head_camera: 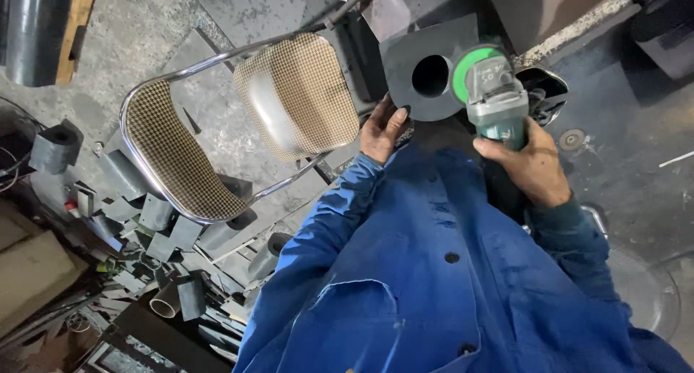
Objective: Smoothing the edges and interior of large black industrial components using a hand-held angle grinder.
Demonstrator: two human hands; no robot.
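Near the upper middle of the frame, the left hand (pixel 382 131) gripped the dark flat steel plate with a round hole (pixel 419 73), while the right hand (pixel 526 163) held the green-disc angle grinder (pixel 491 91) against it. The bare fingers were close to the disc, so I judged a slip or kickback could cut them.

Clad in a bright blue work jacket (pixel 434 272) of sturdy cloth, buttoned down the front with dark round buttons (pixel 452 257). Long sleeves reaching to both wrists, creased and rumpled at the elbows. Stitched seams along a chest pocket (pixel 347 308), with faint pale specks on the fabric. Left hand (pixel 383 131) and right hand (pixel 528 163) bare, ungloved.
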